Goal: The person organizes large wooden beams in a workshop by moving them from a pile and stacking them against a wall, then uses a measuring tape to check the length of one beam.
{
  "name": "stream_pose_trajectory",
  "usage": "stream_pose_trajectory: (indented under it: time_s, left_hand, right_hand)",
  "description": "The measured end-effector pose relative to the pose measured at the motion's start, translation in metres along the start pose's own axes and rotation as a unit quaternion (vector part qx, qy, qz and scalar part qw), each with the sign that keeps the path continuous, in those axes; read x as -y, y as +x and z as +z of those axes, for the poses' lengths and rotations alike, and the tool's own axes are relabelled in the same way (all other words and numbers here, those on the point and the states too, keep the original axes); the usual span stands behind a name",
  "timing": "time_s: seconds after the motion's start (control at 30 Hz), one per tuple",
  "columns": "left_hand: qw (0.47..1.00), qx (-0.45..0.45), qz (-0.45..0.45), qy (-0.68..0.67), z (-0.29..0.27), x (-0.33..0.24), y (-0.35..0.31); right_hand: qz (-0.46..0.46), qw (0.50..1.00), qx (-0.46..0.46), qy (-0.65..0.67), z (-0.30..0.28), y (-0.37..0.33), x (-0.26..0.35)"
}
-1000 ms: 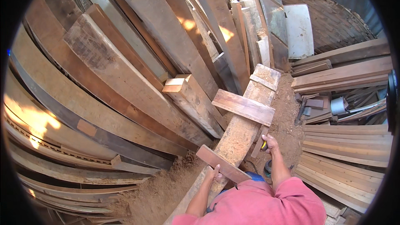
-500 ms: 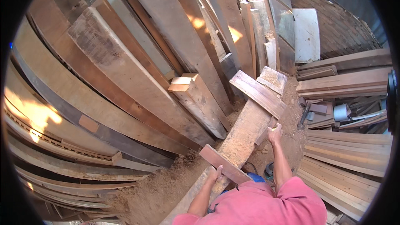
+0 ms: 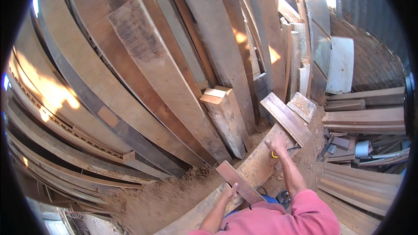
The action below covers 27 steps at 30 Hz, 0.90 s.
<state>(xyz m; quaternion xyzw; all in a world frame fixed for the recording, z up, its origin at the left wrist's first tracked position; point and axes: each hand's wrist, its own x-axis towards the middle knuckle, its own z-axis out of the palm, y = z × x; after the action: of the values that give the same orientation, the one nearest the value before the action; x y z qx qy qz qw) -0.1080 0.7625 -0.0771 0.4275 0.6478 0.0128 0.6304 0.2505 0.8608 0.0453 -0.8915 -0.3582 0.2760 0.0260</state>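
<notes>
My left hand (image 3: 230, 192) grips the near side of a short reddish-brown board (image 3: 240, 182), its thumb on the top face. The board lies tilted across a long dusty wooden beam (image 3: 263, 159), its lower end against my pink shirt. Farther up the beam, my right hand (image 3: 278, 144) is closed above the wood. A small yellow-and-black thing (image 3: 274, 154) shows at its lower side, too small to tell its kind. Just beyond that hand, a greyish plank (image 3: 286, 119) lies crosswise on the beam, beside a sawdust-covered wood block (image 3: 302, 107).
Tall boards (image 3: 165, 65) lean in a row on the left and ahead. A squared timber post (image 3: 226, 119) stands close to the beam. Sawdust (image 3: 174, 200) covers the ground. Stacked planks (image 3: 361, 182) and offcuts lie at right, near a grey cylinder (image 3: 362, 149).
My right hand has moved from the beam's right side to over its top, and the yellow-and-black thing now shows at it. My left hand stays on the board. The view has shifted.
</notes>
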Motion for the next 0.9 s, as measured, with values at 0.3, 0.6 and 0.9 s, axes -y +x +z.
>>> stream_pose_trajectory:
  time_s: [0.3, 0.6, 0.9]
  left_hand:
    - [0.999, -0.038, 0.009, 0.028, 0.001, -0.029, -0.025]
    - [0.969, -0.174, 0.043, 0.169, 0.015, 0.043, 0.019]
    - [0.989, -0.078, 0.113, 0.055, 0.011, 0.057, 0.030]
  right_hand:
    - [-0.322, 0.889, -0.288, 0.155, -0.224, 0.127, 0.221]
    - [-0.247, 0.910, -0.290, 0.165, -0.285, 0.135, 0.353]
    - [-0.248, 0.900, -0.321, 0.160, -0.303, 0.141, 0.290]
